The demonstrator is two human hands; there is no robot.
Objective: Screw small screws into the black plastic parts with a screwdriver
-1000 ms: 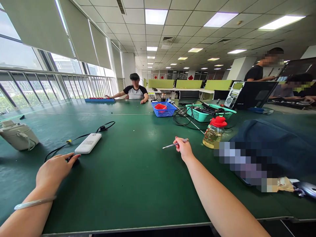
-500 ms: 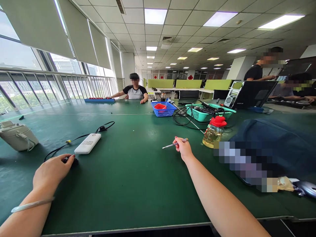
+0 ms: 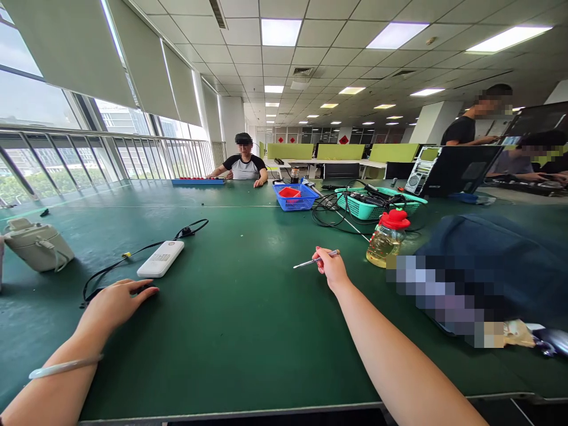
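Low over the left side of the green table, my left hand (image 3: 116,303) has thumb and fingers stretched forward around a small black object (image 3: 142,288), mostly hidden by the fingers. A white power bank (image 3: 160,258) lies just beyond it, beside a black cable (image 3: 153,244) with a yellow tag. My right hand (image 3: 331,266) is closed around what looks like a small screwdriver (image 3: 306,263), its thin metal shaft pointing left. The shaft is held above the table surface, right of the middle.
Right of my right hand stand a red-lidded bottle (image 3: 385,239) and a dark blue bag (image 3: 492,248). Farther back are a blue basket (image 3: 295,203) and a teal basket (image 3: 359,207) of cables. A beige container (image 3: 39,245) stands left. A person (image 3: 244,163) sits opposite.
My left hand has shifted right, with the small black object between its fingers, and its fingers have straightened. My right hand stays nearly still. Across the table, the person's blue tray has moved right.
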